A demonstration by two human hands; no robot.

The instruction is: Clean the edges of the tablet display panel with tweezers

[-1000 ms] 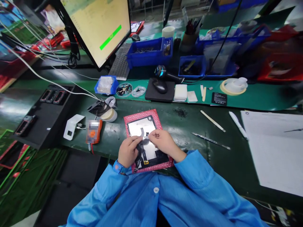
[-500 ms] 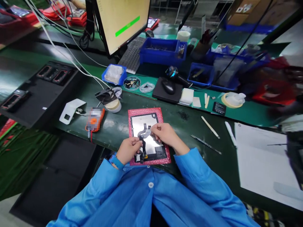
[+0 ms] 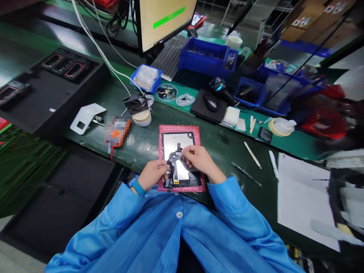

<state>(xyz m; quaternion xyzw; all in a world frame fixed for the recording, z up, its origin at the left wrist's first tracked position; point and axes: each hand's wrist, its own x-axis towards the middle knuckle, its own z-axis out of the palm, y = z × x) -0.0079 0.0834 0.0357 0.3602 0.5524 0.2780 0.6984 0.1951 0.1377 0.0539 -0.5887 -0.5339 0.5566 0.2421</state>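
Observation:
A tablet screen panel (image 3: 167,142), silver-backed with a black border, lies on a pink bubble-wrap sheet (image 3: 196,132) in front of me. Above the panel is a dark flex cable (image 3: 171,172), curved at its upper part and hanging down on the left. My left hand (image 3: 153,173) pinches this cable at its left side. My right hand (image 3: 197,157) is closed in a pinch at the cable's upper right end, where a pale piece shows at the fingertips. The exact grip points are partly hidden by the fingers.
An orange multimeter (image 3: 116,132) and a white bracket (image 3: 82,117) lie to the left. Tweezers (image 3: 246,173), a flat stick (image 3: 252,155), a white pen (image 3: 273,165) and paper sheets (image 3: 304,201) are on the right. Behind are blue bins (image 3: 204,58), a mouse (image 3: 211,101) and a monitor (image 3: 167,22).
The camera view has shifted slightly. The cable's upper part now bends into a loop toward my right hand, and both hands stay pinched over the panel.

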